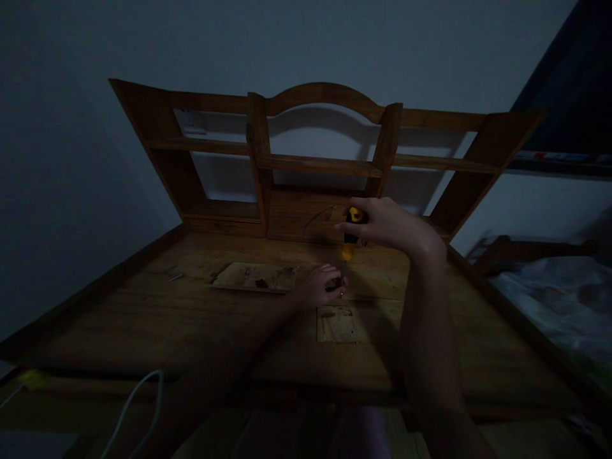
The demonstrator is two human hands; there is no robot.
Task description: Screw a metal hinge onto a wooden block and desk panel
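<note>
My right hand grips the yellow and black handle of a screwdriver, which points down in front of me. Around its lower end my left hand is closed, thumb and fingers curled by the shaft. A small dark piece with a shiny bit shows between those fingers, too dim to name. Just nearer to me lies a small square of wood with dark marks and a hole-like spot. Left of my left hand is a longer, rough-edged wooden board with dark stains.
All this is on a wooden desk with a shelf unit along its back. A small metal piece lies at the left. A white cable loops at the front left. Right of the desk is a pale plastic-like heap. The room is dim.
</note>
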